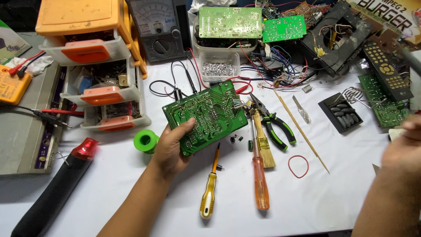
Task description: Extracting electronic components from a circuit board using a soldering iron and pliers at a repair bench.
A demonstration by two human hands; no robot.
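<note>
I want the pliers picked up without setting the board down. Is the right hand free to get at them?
Probably yes. The right hand looks free at the table's right edge, and the green-handled pliers lie uncovered beside the brush; the left hand holds the circuit board.

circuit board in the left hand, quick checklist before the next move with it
1. Grip: left hand holds the green circuit board by its lower left corner, thumb on top: ok.
2. Solder side facing up: ok.
3. Board clear of the yellow screwdriver and brush: ok.
4. Right hand free: cannot tell, blurred at the frame edge.
5. Loose small parts beside the board's lower right edge: not ok, easy to knock.
</note>
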